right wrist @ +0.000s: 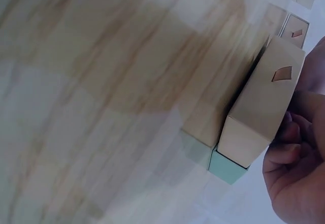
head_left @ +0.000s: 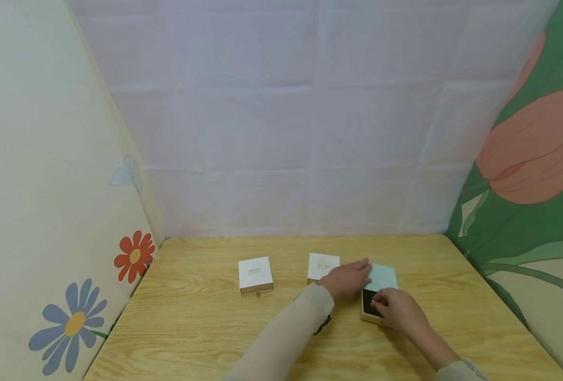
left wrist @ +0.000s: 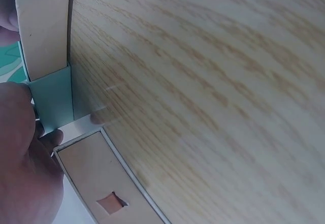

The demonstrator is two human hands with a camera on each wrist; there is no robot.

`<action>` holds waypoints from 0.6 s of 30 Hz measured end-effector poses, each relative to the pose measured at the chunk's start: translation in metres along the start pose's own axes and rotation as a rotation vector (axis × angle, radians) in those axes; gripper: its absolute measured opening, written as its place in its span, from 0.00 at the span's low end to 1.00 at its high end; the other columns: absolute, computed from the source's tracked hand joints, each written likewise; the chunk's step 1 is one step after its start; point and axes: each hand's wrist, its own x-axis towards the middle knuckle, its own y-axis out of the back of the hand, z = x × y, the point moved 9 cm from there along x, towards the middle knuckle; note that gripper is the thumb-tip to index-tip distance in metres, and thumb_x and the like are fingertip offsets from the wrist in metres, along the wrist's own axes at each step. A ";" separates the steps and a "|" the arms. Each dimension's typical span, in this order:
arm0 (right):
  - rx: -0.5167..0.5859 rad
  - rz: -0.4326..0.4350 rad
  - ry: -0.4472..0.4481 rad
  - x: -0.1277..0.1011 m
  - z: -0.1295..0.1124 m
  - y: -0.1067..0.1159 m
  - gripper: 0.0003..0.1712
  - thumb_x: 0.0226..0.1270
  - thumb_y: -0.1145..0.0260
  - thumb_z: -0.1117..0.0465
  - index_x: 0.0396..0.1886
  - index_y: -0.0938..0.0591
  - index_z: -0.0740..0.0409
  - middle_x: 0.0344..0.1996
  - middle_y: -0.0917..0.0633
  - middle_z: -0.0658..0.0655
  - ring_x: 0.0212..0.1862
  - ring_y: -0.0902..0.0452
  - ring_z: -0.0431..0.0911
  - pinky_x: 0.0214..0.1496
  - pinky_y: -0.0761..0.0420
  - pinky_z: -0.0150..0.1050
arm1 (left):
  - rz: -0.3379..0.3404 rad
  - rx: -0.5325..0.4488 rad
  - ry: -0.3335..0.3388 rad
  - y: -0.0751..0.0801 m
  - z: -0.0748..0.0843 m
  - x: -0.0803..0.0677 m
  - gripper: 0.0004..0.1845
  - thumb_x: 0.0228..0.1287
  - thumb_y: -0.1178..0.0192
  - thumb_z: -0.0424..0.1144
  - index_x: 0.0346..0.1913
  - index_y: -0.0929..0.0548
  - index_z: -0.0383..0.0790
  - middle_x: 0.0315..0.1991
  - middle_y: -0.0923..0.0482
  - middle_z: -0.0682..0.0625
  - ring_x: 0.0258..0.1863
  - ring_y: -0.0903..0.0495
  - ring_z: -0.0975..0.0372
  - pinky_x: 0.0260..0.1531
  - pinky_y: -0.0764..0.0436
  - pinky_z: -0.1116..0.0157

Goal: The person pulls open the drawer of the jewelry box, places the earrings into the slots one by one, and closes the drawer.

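A mint-green drawer box (head_left: 381, 276) stands on the table at the right, its pale tray (right wrist: 261, 94) pulled out toward me, showing a black inside. My left hand (head_left: 347, 278) rests along the sleeve's left edge with fingers extended; in the left wrist view its fingers lie against the green sleeve (left wrist: 52, 98). My right hand (head_left: 402, 311) is over the open tray, thumb and fingers curled together at the black lining. A small pale spot shows at its fingertips; whether that is a held thing or a nail I cannot tell. Curled fingers (right wrist: 290, 145) show beside the tray in the right wrist view.
A white box (head_left: 322, 264) with a pale front stands just left of the green one, partly behind my left hand. Another white box (head_left: 255, 273) is farther left. A white cloth (head_left: 286, 132) hangs behind the wooden table (head_left: 190, 323), between painted walls.
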 end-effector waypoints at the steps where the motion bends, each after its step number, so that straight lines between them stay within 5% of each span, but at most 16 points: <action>1: -0.004 -0.001 0.000 0.000 0.000 0.000 0.02 0.64 0.27 0.64 0.34 0.11 0.58 0.28 0.13 0.49 0.31 0.20 0.40 0.33 0.17 0.42 | 0.002 0.000 -0.001 -0.001 0.000 0.001 0.31 0.83 0.67 0.55 0.82 0.48 0.49 0.82 0.53 0.55 0.79 0.51 0.67 0.74 0.46 0.75; 18: -0.006 0.005 -0.004 0.001 0.000 -0.001 0.02 0.63 0.28 0.65 0.33 0.11 0.59 0.28 0.12 0.50 0.31 0.18 0.42 0.34 0.15 0.43 | 0.008 -0.008 -0.005 0.000 0.000 0.001 0.31 0.84 0.67 0.54 0.82 0.48 0.48 0.82 0.52 0.54 0.79 0.50 0.66 0.75 0.46 0.74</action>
